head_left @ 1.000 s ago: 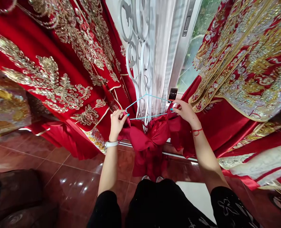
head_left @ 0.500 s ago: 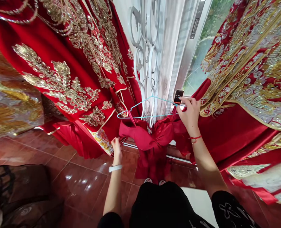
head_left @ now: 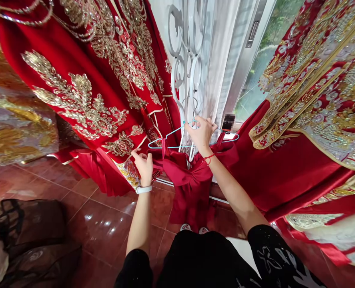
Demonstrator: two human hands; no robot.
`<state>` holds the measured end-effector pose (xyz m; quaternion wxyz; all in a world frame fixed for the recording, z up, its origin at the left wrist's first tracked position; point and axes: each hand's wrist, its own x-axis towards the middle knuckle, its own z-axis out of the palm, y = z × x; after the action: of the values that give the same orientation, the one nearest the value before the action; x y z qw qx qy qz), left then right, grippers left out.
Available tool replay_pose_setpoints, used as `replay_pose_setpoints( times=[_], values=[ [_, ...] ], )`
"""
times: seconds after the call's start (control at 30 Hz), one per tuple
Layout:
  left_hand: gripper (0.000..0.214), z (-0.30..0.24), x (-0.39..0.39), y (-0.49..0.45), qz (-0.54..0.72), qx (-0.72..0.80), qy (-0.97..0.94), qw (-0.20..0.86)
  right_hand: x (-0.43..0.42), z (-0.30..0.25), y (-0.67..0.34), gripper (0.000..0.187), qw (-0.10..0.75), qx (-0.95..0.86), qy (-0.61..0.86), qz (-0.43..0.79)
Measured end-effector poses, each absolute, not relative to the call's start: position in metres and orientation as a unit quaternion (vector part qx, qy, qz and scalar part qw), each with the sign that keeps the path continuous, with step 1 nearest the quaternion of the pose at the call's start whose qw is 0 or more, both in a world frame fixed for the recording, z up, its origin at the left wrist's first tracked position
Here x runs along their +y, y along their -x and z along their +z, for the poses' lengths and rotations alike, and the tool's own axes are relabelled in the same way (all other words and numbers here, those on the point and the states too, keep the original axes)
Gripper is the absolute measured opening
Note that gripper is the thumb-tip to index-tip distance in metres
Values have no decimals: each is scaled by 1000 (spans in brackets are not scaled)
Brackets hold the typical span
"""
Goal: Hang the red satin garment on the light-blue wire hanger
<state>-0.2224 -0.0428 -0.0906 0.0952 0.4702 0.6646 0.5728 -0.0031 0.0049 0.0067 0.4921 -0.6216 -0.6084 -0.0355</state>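
A plain red satin dress (head_left: pixel 189 180) hangs from a light blue wire hanger (head_left: pixel 165 138) in front of a white scrolled iron grille (head_left: pixel 183 60). My right hand (head_left: pixel 200 134) is closed around the top of the hanger, just under its metal hook (head_left: pixel 192 105). My left hand (head_left: pixel 144 165) is lower and to the left, fingers loosely curled with nothing in them, close to the dress's left shoulder and to the hem of an embroidered red garment (head_left: pixel 105 92).
Heavy red garments with gold embroidery hang on both sides, the right one (head_left: pixel 312 100) near my right arm. A small dark phone-like device (head_left: pixel 228 122) sits by the window frame. A dark brown bag (head_left: pixel 30 236) lies on the red tiled floor (head_left: pixel 105 224) at lower left.
My right hand moved left from the hanger's right end to its centre below the hook. My left hand, which had let go of the hanger's left end and dropped, has risen slightly.
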Motion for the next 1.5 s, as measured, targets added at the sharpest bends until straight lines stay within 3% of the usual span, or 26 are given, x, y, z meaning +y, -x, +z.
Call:
replay_pose_setpoints(
  times=[0.2,0.43,0.73,0.83,0.93,1.03,1.13,1.27,1.4,1.5],
  values=[
    [20,-44,-34,247,517,648,-559,13,3,13,-2,29,469,-624,625,-12],
    [24,-11,-30,201,428,588,-685,-35,2,14,2,28,475,-627,617,19],
    [30,-45,-36,177,565,504,-653,-27,2,12,-4,32,476,-625,619,6],
    [39,-36,-24,201,525,498,-688,47,3,12,-3,32,459,-632,624,-3],
    [29,-34,-12,213,449,478,-730,191,4,11,1,30,456,-634,625,-7],
    [25,-40,-9,213,458,513,-703,182,2,7,-7,20,503,-646,575,-4],
    [22,-46,-11,211,464,529,-692,158,-8,-8,-44,22,616,-608,500,-16],
    [21,-47,-11,210,464,529,-693,159,-29,-50,-121,27,731,-364,574,-61],
    [25,-48,-9,204,464,536,-697,107,-40,-88,-167,30,575,-428,690,99],
    [31,-49,-8,200,451,553,-697,68,-36,-94,-179,22,482,-497,709,130]
  ],
)
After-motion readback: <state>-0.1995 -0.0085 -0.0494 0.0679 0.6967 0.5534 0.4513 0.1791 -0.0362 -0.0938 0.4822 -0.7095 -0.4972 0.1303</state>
